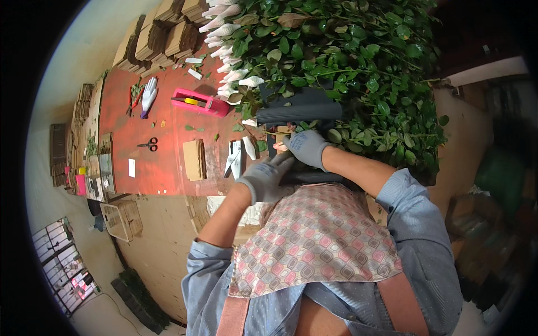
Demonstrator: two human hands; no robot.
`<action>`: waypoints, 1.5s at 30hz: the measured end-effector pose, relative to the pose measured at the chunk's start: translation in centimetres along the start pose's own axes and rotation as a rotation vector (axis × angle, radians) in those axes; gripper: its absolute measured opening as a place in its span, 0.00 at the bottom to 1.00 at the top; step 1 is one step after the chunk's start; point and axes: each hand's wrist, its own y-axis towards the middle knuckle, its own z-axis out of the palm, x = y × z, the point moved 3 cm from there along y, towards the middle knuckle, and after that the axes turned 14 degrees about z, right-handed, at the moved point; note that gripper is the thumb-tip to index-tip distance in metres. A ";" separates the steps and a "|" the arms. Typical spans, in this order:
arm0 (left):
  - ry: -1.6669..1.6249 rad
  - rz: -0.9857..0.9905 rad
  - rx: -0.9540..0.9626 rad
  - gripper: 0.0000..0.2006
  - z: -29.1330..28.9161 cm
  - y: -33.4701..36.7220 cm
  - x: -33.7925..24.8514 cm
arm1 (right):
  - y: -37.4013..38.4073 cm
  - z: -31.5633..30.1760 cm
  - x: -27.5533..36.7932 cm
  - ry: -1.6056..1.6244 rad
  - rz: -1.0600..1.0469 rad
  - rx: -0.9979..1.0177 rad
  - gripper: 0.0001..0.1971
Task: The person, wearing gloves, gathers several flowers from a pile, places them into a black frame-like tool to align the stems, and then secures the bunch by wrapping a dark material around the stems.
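Observation:
My right hand [307, 147], in a grey work glove, has its fingers closed at a pale pink rose [278, 147]; how the fingers sit on its stem is partly hidden. Beneath the bloom lies a piece of tan cardboard [282, 134] on a black padded support [300, 112]. My left hand [264, 179], gloved alike, reaches in from the near left with fingers extended toward the cardboard's near side. Beside it on the table are white-handled shears [234, 158] and a white mesh sleeve [249, 148]. Leafy rose stems [347, 61] crowd the far right, many blooms wrapped in white sleeves [224, 50].
On the red table [168, 134] rest a pink tape dispenser [200, 103], a cardboard stack [194, 159], black scissors [149, 145], a white glove [149, 96] and red-handled pruners [134, 99]. Folded cardboard piles [151, 42] stand at the far left. A plastic crate [121, 218] is below the table edge.

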 end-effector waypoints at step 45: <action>-0.132 -0.163 -0.002 0.36 0.9 1.0 0.3 | 2.0 -1.5 -0.4 0.579 0.122 -0.187 0.11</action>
